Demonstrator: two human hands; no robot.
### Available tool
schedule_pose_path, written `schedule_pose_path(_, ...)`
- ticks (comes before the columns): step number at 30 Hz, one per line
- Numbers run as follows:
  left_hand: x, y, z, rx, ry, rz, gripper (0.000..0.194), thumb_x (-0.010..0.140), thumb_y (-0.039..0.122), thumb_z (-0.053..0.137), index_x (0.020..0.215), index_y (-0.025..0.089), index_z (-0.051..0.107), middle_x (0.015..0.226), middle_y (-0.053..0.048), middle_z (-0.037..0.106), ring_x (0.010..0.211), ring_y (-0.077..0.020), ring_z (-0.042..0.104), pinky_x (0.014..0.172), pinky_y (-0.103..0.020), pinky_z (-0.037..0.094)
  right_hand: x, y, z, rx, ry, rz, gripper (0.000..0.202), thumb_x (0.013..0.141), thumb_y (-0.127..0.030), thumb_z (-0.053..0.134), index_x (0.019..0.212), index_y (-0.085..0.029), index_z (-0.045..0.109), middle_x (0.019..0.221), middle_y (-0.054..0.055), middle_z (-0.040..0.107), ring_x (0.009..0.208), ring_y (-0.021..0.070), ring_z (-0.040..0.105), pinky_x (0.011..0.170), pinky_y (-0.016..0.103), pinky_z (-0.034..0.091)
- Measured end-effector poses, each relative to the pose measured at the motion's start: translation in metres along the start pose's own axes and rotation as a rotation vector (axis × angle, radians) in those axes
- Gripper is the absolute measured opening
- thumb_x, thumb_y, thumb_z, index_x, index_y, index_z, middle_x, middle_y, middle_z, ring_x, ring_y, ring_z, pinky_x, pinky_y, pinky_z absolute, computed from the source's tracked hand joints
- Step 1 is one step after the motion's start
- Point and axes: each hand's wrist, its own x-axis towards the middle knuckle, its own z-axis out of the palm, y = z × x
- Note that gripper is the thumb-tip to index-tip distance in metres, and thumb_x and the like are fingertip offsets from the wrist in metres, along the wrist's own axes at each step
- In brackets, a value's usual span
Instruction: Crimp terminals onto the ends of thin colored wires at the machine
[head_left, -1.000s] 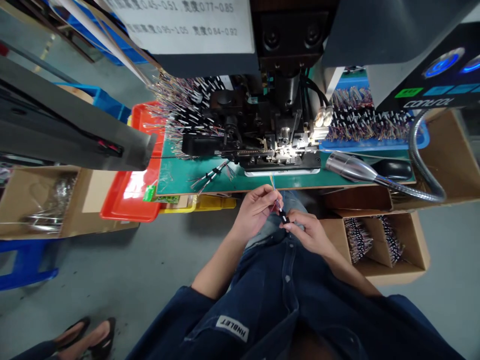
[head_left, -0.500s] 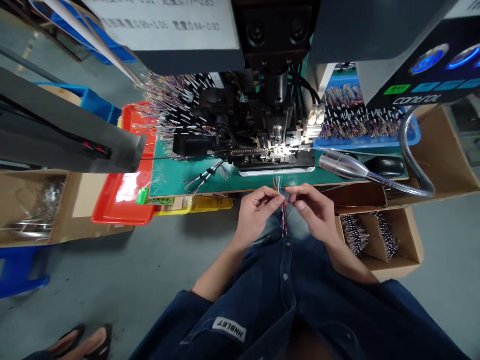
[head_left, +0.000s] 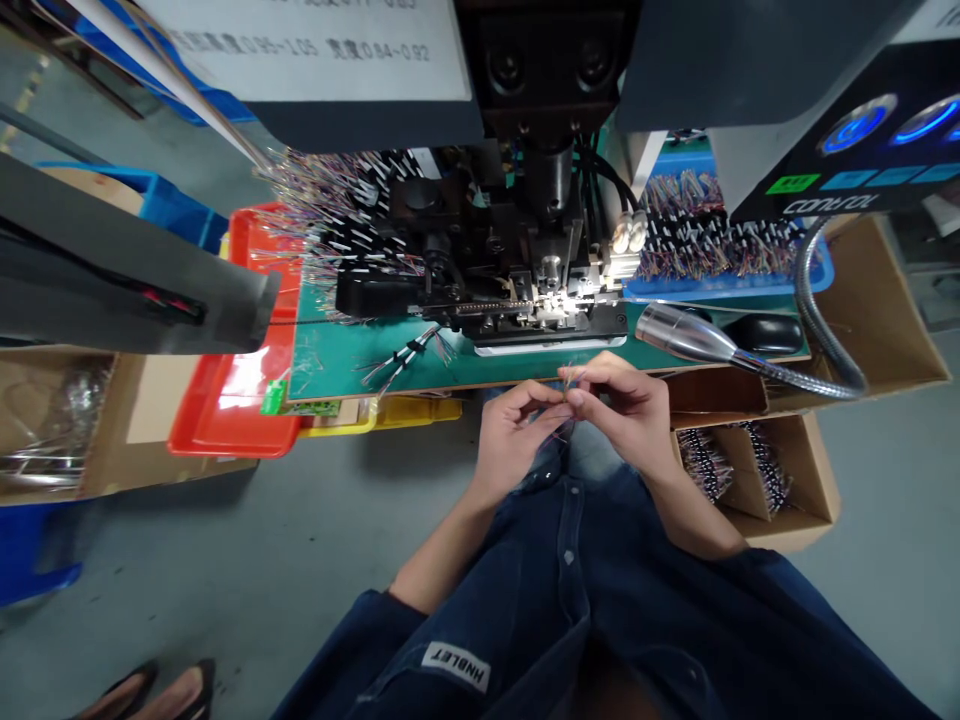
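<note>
1. Wire bundle: in the head view, a thin cluster of fine coloured leads pinched between both hands just off the tabletop's near edge, above the lap.
2. Left hand has its grip closed on the leads from below; right hand has its grip closed on the upper ends.
3. Judged light, limp and easily kinked, with stripped tips that could fray; best held close behind the tips, fingertips only.
4. Crimping machine stands at the tabletop's middle, just beyond the hands.

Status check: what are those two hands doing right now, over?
Left hand and right hand both pinch a thin wire bundle. Held just short of the lit crimp machine. Lamp head close on the right.
</note>
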Motion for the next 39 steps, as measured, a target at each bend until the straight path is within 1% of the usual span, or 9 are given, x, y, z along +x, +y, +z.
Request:
schedule_pose_path(3, 0.0016, 0.0026, -0.0029, -0.014, -0.021, -0.063, 0.039, 0.08, 0.047, 0.109, 0.085, 0.021, 0.081, 0.083, -0.003, 0.084, 0.077, -0.0202, 0.077, 0.077, -0.032, 0.062, -0.0006, 0.0005, -0.0051, 0.006, -0.067, 0.024, 0.009, 0.102, -0.03, 0.094, 0.11, -0.032, 0.096, 0.091, 0.003, 0.08, 0.081, 0.0188, 0.07, 0.066, 0.034, 0.052)
schedule_pose_path(7, 0.0024, 0.0034, -0.0046, -0.042, -0.023, -0.108, 0.039, 0.079, 0.044, 0.111, 0.085, 0.02, 0.081, 0.081, -0.003, 0.083, 0.073, -0.0187, 0.076, 0.075, -0.029, 0.06, 0.0002, 0.0005, -0.0065, 0.011, -0.053, 0.026, 0.002, 0.1, -0.03, 0.095, 0.102, -0.029, 0.095, 0.088, 0.003, 0.079, 0.077, 0.018, 0.068, 0.063, 0.034, 0.052)
schedule_pose_path(13, 0.002, -0.0007, -0.0011, -0.065, 0.0, 0.0, 0.041, 0.08, 0.048, 0.11, 0.082, 0.021, 0.08, 0.081, 0.0, 0.08, 0.073, -0.0162, 0.07, 0.073, -0.028, 0.056, 0.0, 0.0001, 0.0007, 0.006, -0.013, 0.012, 0.009, 0.099, -0.036, 0.095, 0.097, -0.028, 0.093, 0.087, 0.004, 0.08, 0.08, 0.0203, 0.07, 0.065, 0.036, 0.055)
schedule_pose_path(17, 0.0001, -0.0023, -0.0027, -0.057, -0.097, -0.038, 0.039, 0.084, 0.048, 0.108, 0.088, 0.022, 0.079, 0.076, 0.001, 0.078, 0.071, -0.018, 0.074, 0.073, -0.029, 0.056, 0.0045, -0.0046, 0.0024, 0.016, 0.058, 0.011, 0.008, 0.101, -0.038, 0.094, 0.1, -0.03, 0.096, 0.089, 0.004, 0.082, 0.072, 0.0181, 0.067, 0.06, 0.035, 0.051)
schedule_pose_path(20, -0.0006, -0.0016, -0.0047, -0.064, -0.143, -0.039, 0.036, 0.09, 0.047, 0.105, 0.094, 0.022, 0.079, 0.079, -0.001, 0.082, 0.074, -0.0207, 0.079, 0.082, -0.033, 0.061, 0.0077, -0.0049, -0.0009, 0.025, 0.09, 0.0, 0.01, 0.106, -0.038, 0.091, 0.109, -0.033, 0.098, 0.092, 0.004, 0.083, 0.08, 0.0199, 0.07, 0.069, 0.037, 0.055)
schedule_pose_path(24, 0.0015, -0.0017, -0.0045, -0.112, -0.089, -0.008, 0.033, 0.095, 0.049, 0.1, 0.094, 0.022, 0.08, 0.087, -0.003, 0.083, 0.076, -0.0186, 0.075, 0.082, -0.032, 0.06, 0.0047, 0.0001, -0.0058, 0.029, -0.007, 0.071, 0.02, 0.105, -0.046, 0.092, 0.121, -0.036, 0.097, 0.089, 0.003, 0.078, 0.08, 0.0199, 0.067, 0.072, 0.038, 0.056)
schedule_pose_path(29, 0.005, 0.0003, -0.0044, -0.021, -0.062, 0.069, 0.031, 0.09, 0.048, 0.105, 0.094, 0.022, 0.089, 0.094, -0.004, 0.082, 0.088, -0.0186, 0.071, 0.083, -0.029, 0.057, 0.0008, -0.0004, -0.0045, -0.002, -0.092, 0.024, 0.013, 0.103, -0.045, 0.095, 0.099, -0.033, 0.097, 0.084, 0.003, 0.076, 0.078, 0.0201, 0.065, 0.067, 0.037, 0.053)
schedule_pose_path(34, 0.0039, 0.0012, -0.0038, -0.041, -0.059, -0.032, 0.035, 0.091, 0.052, 0.103, 0.093, 0.021, 0.085, 0.064, 0.003, 0.068, 0.055, -0.0128, 0.057, 0.06, -0.027, 0.049, 0.0048, -0.0052, -0.0044, -0.096, -0.093, -0.025, 0.017, 0.106, -0.042, 0.093, 0.093, -0.031, 0.095, 0.08, 0.003, 0.076, 0.072, 0.0187, 0.064, 0.061, 0.036, 0.05)
schedule_pose_path(39, 0.0019, -0.0009, -0.0026, -0.137, -0.078, 0.055, 0.04, 0.09, 0.049, 0.104, 0.084, 0.021, 0.075, 0.083, -0.001, 0.082, 0.066, -0.0165, 0.075, 0.07, -0.03, 0.062, 0.0071, -0.0041, -0.0049, -0.084, -0.137, -0.01, 0.026, 0.107, -0.048, 0.091, 0.088, -0.031, 0.095, 0.077, 0.004, 0.078, 0.074, 0.021, 0.065, 0.063, 0.038, 0.053)
